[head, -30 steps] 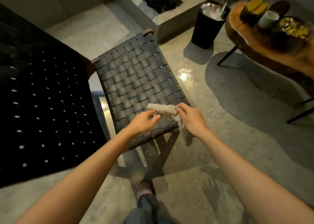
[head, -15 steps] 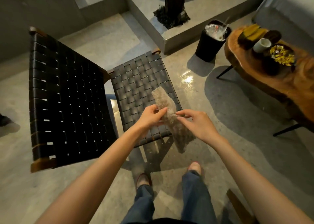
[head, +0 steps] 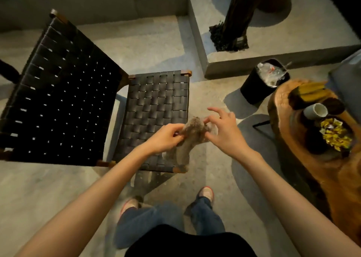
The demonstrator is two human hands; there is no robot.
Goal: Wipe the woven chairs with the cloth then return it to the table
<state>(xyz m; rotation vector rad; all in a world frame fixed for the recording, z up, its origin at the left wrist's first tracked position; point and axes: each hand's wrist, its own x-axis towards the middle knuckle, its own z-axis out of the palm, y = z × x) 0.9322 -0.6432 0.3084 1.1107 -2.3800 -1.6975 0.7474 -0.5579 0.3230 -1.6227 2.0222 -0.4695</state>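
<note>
A grey-beige cloth (head: 190, 137) hangs bunched between my two hands above the front right corner of the woven chair seat (head: 156, 104). My left hand (head: 166, 137) grips the cloth's left side with curled fingers. My right hand (head: 224, 128) pinches its upper right edge with thumb and forefinger, the other fingers spread. The chair's tall black woven backrest (head: 58, 92) stands at the left. The wooden table (head: 322, 170) lies at the right.
On the table sit a white cup (head: 315, 110), a dark bowl of yellow wrapped sweets (head: 336, 133) and yellow items (head: 310, 92). A black bin (head: 263, 81) with trash stands behind it. A raised concrete step (head: 254, 61) with a dark trunk lies beyond. My feet stand on the concrete floor.
The view has pulled back and up, showing my legs. The cloth has gone from spread and hanging to bunched between my hands, which have shifted toward the seat's right edge.
</note>
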